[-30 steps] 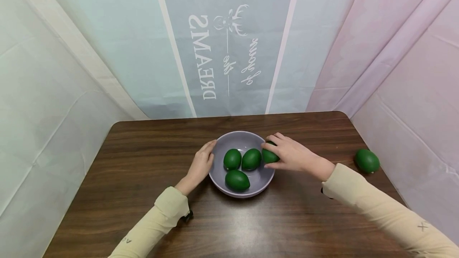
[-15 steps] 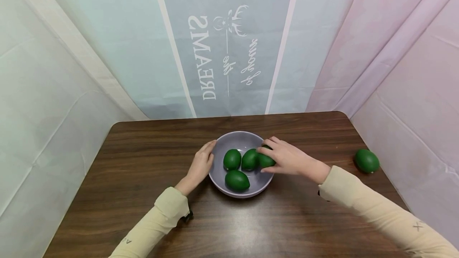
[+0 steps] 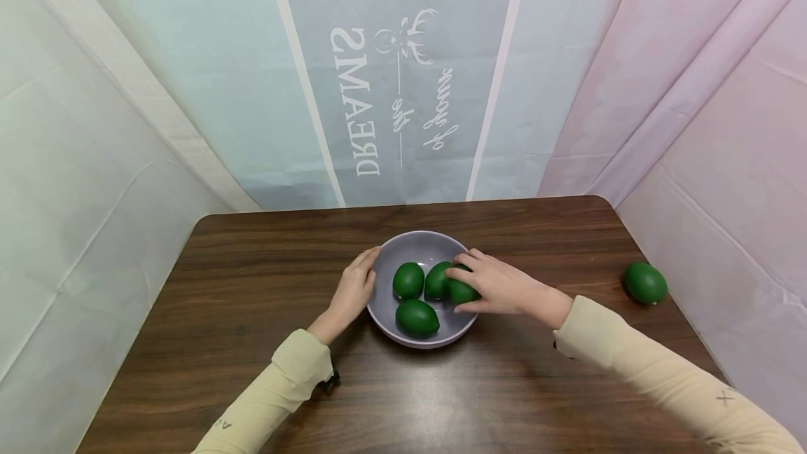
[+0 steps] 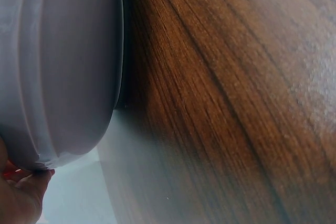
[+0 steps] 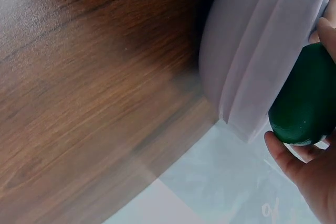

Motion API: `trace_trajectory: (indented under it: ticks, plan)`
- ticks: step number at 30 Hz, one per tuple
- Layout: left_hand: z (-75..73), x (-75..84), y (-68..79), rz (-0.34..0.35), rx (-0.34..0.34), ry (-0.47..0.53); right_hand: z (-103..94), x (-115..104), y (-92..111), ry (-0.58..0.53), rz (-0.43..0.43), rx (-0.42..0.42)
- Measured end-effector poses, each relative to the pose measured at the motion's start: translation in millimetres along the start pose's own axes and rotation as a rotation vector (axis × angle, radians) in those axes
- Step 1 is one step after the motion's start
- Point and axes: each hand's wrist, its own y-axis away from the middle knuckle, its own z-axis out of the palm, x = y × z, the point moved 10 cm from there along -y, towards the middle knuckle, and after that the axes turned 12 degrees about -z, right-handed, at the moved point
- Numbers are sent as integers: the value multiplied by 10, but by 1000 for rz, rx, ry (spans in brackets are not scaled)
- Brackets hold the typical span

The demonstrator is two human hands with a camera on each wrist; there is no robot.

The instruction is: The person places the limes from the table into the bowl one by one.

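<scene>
My left hand [image 3: 349,289] holds the left rim of a grey-purple bowl [image 3: 394,251]. In the left wrist view its fingertips [image 4: 42,179] lie against the outside of the bowl just below the rim. My right hand [image 3: 504,286] grips a dark green lime [image 3: 462,291] at the bowl's right side, fingers over the top and thumb on the near side. The right wrist view shows this lime [image 5: 304,98] at the rim, partly covered by fingers. Inside the bowl lie a left lime [image 3: 408,281], a front lime [image 3: 417,317] and a middle lime [image 3: 436,280], which the held one partly hides.
Another lime [image 3: 645,283] lies near the right edge of the dark wood table [image 3: 265,265]. Pale fabric walls stand at the left and right, and a printed curtain [image 3: 410,90] hangs behind the table.
My right hand has moved left and slightly toward me, carrying its lime from the bowl's right rim further inside, up beside the middle lime. The left hand and bowl have stayed put.
</scene>
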Motion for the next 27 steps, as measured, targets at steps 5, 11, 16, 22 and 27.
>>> trace_trajectory:
  ticks: [5,11,16,22,27]
  plan:
    - [-9,-9,8,-12,-6,5,55,-21,-30,-7,6,-19]
    - [-2,-12,9,-3,-8,4,113,-36,-37,-9,17,-42]
    - [7,-8,5,2,-3,-1,164,-35,-31,-3,29,-59]
    - [5,-6,5,-4,-6,-6,207,-43,-35,9,26,-62]
    - [5,0,9,-3,-8,-8,265,-42,-32,0,29,-77]
